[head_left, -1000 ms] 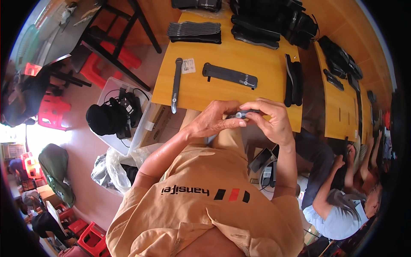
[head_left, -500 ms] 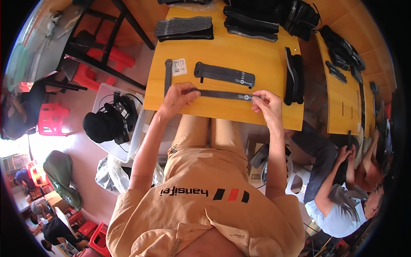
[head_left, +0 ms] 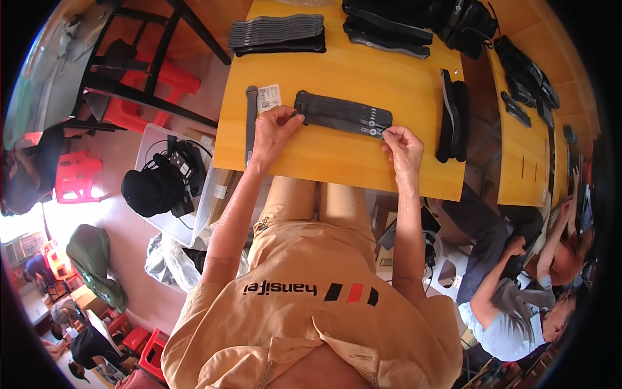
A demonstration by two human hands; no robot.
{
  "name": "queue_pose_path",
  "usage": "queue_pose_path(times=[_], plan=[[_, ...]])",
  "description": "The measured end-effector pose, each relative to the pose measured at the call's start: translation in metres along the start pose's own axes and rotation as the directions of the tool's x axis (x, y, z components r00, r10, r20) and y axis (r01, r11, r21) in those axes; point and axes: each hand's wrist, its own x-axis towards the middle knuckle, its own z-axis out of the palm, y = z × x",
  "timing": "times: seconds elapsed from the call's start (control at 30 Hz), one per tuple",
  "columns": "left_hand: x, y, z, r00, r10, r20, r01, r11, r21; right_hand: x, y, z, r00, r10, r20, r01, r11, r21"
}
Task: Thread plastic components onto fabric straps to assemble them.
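A dark grey strap is stretched between my two hands, along the near edge of a small stack of like straps on the yellow table. My left hand pinches its left end. At its right end, beside the white printed marks, the fingers of my right hand are closed on it. From here I cannot tell whether the held strap lies fully on the stack or just above it. Left of my left hand lies a single grey strap pointing away from me, with a white label next to it.
Piled grey straps lie at the table's far left, with more bundles at the far middle and dark straps along the right edge. A white bin holding black items stands left of the table. A co-worker sits at the right.
Both hands have carried the strap a little away from me, from the bare table in front of the stack to the stack's near edge. The head view has shifted slightly.
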Motion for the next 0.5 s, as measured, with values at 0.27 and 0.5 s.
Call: queue_pose_path(times=[0.27,0.5], plan=[[0.0069,-0.0057,0.008,0.986,0.13,-0.108,-0.115,0.984,0.139,0.0089,0.007,-0.0003,0.993,-0.104,-0.054,0.098,0.99,-0.099],[0.0066,-0.004,0.0117,0.975,0.156,-0.161,-0.123,0.972,0.199,0.0096,0.0071,0.002,0.992,-0.092,-0.089,0.084,0.992,-0.095]])
